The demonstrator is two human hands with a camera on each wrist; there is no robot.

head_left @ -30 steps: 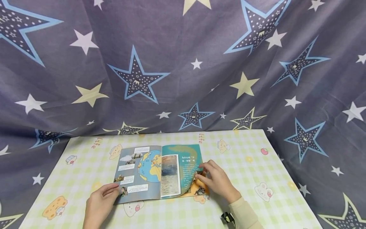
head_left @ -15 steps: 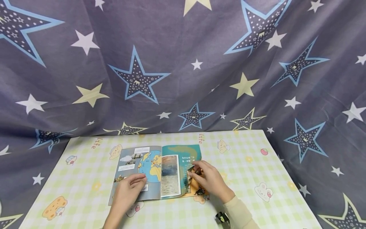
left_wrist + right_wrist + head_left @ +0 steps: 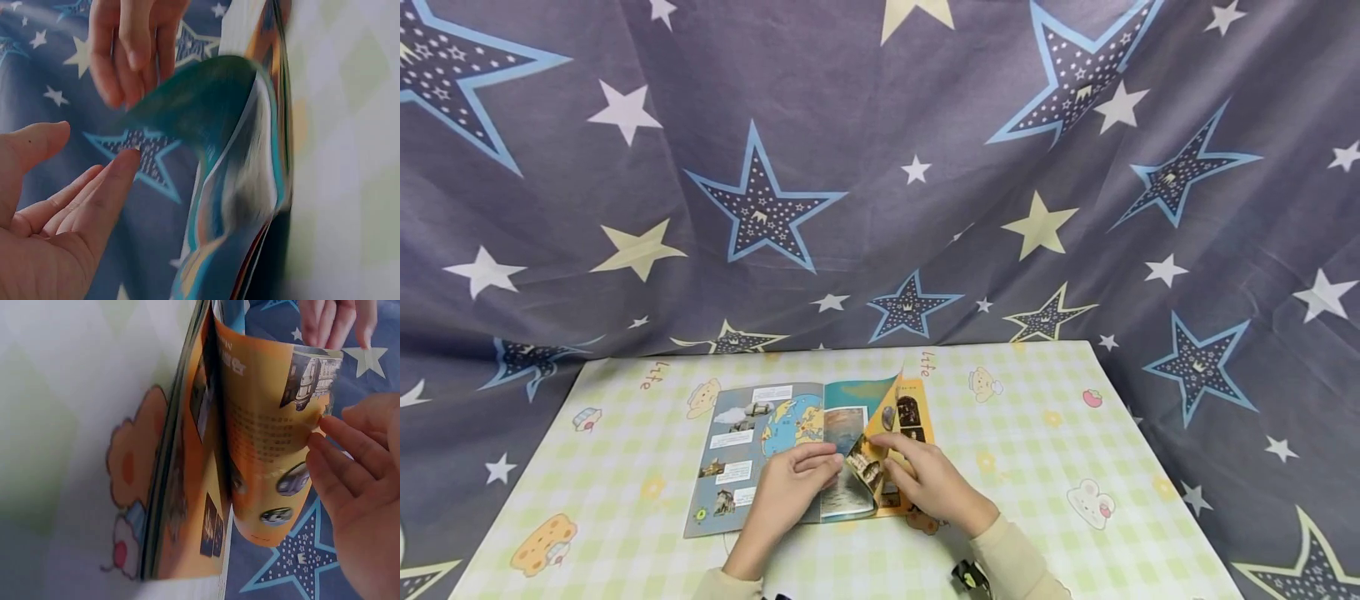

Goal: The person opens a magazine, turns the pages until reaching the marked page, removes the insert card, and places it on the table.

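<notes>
An open magazine [image 3: 711, 492] lies on the table, with a grey page bearing a globe picture on its left side. One leaf [image 3: 269, 425], orange on its underside and teal on its upper face, stands curled up from the right side. My right hand [image 3: 936, 483] touches the orange face of that leaf with extended fingertips [image 3: 322, 447]; no thumb grip shows. Over the middle of the magazine is my left hand [image 3: 790, 492], its thumb and fingers apart and nothing between them. In the left wrist view the leaf's edge comes close to the left fingers [image 3: 119, 181].
The table [image 3: 587, 483] has a green-and-white checked cover with cartoon prints. Behind it and at its sides hangs a dark star-patterned cloth [image 3: 850, 100]. A black wrist strap [image 3: 970, 575] is near the right sleeve [image 3: 1018, 558].
My left hand has moved right, from the magazine's left edge to its middle. My right hand has shifted left, and the right-hand leaf has risen and curled over, showing more orange.
</notes>
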